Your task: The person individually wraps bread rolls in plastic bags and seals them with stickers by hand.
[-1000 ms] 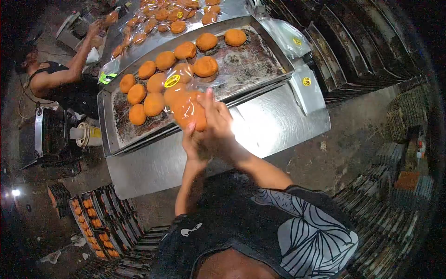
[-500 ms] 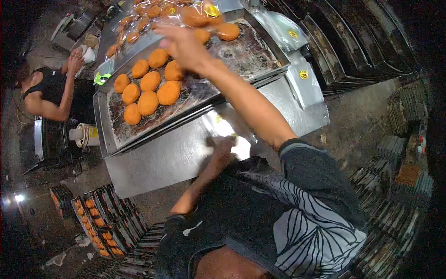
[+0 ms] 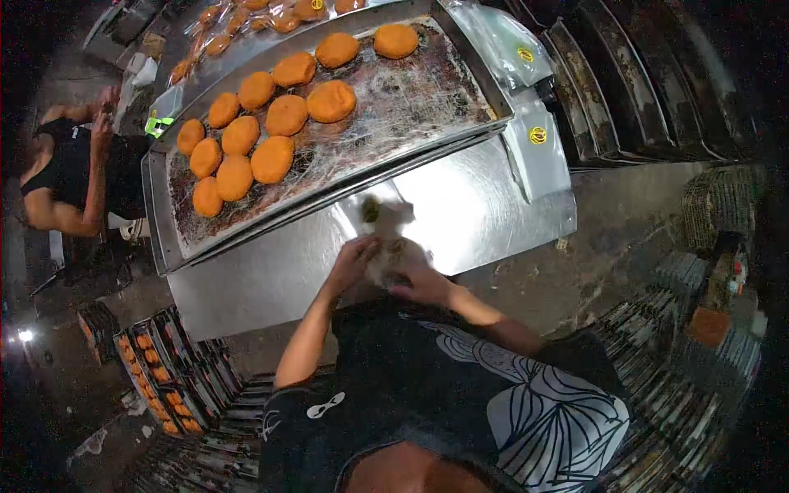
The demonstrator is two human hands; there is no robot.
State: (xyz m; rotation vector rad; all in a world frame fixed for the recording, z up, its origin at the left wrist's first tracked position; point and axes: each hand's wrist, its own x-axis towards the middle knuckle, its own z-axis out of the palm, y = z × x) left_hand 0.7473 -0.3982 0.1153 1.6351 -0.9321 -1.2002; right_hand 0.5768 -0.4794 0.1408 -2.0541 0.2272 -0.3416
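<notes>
In front of my body, above the metal table (image 3: 255,292), a clear plastic bag (image 3: 386,255) with a dark printed mark is blurred by motion. My left hand (image 3: 352,264) has its fingers closed on the bag's left side. Opposite it, my right hand (image 3: 423,283) grips the bag's lower right edge, its fingers partly smeared. I cannot make out anything inside the bag. Just beyond my hands lies a large metal baking tray (image 3: 394,152) with several round orange-brown buns (image 3: 286,115), mostly gathered on its left and back parts.
Bagged buns (image 3: 283,18) lie behind the tray. Flat plastic bags (image 3: 538,152) with yellow labels sit at the table's right. Stacked dark trays (image 3: 600,90) stand at the right, and a rack of buns (image 3: 156,378) at the lower left. Another person (image 3: 70,168) works at the left.
My right hand has come back from above the tray and bagged buns to join my left hand at the plastic bag. The view has shifted slightly, and the tray appears nearer the left.
</notes>
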